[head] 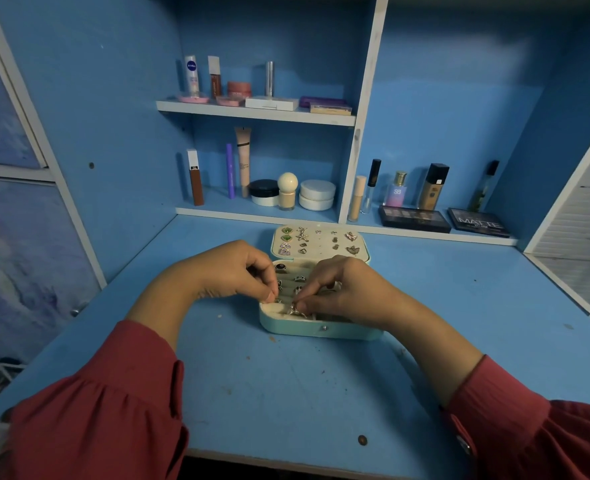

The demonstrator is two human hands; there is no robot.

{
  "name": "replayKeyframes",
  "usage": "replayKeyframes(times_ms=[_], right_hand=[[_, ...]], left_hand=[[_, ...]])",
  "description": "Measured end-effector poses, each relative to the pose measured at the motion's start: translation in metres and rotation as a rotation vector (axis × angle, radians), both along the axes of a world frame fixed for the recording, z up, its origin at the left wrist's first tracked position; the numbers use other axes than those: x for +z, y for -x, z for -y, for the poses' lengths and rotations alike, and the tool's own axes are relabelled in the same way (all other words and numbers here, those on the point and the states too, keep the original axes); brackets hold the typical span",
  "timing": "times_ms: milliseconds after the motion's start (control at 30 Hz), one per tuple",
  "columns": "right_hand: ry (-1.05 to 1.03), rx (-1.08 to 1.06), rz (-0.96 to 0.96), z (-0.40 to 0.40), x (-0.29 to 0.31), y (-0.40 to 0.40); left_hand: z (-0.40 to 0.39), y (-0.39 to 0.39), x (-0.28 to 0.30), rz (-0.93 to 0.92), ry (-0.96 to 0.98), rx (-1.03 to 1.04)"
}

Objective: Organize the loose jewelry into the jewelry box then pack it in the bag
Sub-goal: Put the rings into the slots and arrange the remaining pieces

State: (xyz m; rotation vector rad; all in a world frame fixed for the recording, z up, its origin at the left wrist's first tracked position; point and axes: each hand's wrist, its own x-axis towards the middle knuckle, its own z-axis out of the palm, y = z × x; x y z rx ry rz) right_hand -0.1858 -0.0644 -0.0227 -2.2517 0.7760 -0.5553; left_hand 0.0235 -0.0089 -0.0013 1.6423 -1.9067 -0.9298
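Blue desk (pixel 252 375), jewelry box (pixel 321 329) open at centre. My right hand (pixel 342 289) pinches a silver ring (pixel 295 310) over the near slots; my left hand (pixel 231 271), fingers curled, touches the box's left edge.

Dim bluish light, warped edges.

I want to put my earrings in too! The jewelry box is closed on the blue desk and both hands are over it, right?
Not quite: the jewelry box is open, not closed. The head view shows its lid folded back with earrings pinned inside. The rest holds: it sits on the blue desk, with the left hand and right hand over it.
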Motion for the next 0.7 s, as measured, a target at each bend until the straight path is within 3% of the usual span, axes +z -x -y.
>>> replayKeyframes(times_ms=[367,700], right_hand=[[0.220,0.020,-0.094,0.0008,-0.0017,-0.0036],[0.143,0.035,-0.052,0.0026,-0.0027,-0.0029]], left_hand=[[-0.0004,0.0014,0.0007,0.018,0.003,0.005],[-0.0002,0.0006,0.0003,0.007,0.009,0.002]])
